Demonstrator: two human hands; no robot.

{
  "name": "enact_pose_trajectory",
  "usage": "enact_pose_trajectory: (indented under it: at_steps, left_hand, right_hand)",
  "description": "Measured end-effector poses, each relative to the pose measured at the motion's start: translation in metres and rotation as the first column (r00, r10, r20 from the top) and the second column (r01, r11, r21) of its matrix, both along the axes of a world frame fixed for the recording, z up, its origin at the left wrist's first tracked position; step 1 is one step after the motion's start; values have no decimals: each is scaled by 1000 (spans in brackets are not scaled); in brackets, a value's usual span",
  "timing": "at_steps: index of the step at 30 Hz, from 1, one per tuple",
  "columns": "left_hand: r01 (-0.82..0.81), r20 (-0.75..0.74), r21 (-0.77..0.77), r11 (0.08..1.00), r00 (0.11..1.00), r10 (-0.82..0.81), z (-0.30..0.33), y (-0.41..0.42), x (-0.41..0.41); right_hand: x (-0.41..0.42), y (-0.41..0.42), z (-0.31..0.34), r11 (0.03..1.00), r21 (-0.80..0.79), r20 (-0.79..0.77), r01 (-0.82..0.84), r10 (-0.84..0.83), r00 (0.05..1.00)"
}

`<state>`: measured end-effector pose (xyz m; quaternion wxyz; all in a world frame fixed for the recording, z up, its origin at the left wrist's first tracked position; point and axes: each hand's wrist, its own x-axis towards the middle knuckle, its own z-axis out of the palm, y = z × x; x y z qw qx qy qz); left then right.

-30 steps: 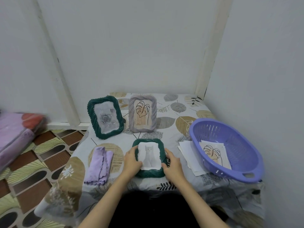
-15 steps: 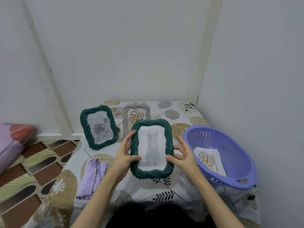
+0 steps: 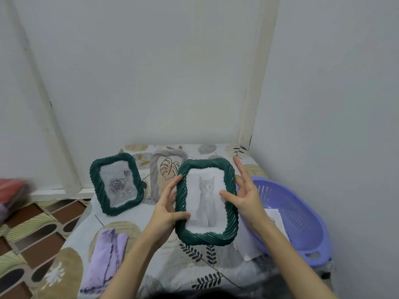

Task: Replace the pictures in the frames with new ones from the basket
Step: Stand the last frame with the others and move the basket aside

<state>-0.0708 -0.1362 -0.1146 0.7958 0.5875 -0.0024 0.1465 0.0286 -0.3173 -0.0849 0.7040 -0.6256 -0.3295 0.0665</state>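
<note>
Cat-picture frame [image 3: 206, 201] now raised higher, upright above the table [image 3: 133, 214], left of the purple basket [image 3: 302, 214]. Left hand [image 3: 166, 210] grips its left edge; right hand [image 3: 243, 195] spread wider, thumb on the picture.

A home corner: leaf-print tablecloth [image 3: 216, 266], patterned floor tiles [image 3: 32, 234], plain white walls [image 3: 151, 72].

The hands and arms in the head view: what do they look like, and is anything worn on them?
Two bare forearms enter from the bottom edge, with no sleeves showing. The left hand and the right hand wear no gloves; no ring, watch or bracelet is visible. The fingers are slender, and the nails look short.
</note>
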Motion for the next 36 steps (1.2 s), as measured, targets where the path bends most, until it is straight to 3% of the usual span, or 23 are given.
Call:
enact_pose_trajectory:
  at_steps: [3,7,12,26,32,36]
  left_hand:
    - [9,-12,66,998,1000,-8,9,3,21]
    - [-101,24,366,925,995,100,17,5,70]
    - [-188,71,502,845,982,176,4,15,133]
    - [-126,-42,712,690,974,221,-36,34,205]
    - [-126,-55,787,603,961,272,-56,34,206]
    - [-112,-66,795,597,961,269,-61,34,207]
  right_hand:
    - [20,-1,11,1000,-7,5,-1,1,1000]
    - [55,3,25,995,-90,125,54,-42,991]
    - [103,16,15,977,-197,215,81,-37,976]
    - [184,26,-41,881,-452,300,137,5,954]
    - [192,25,-48,766,-637,301,84,147,942]
    - [194,22,-51,740,-665,342,101,181,922]
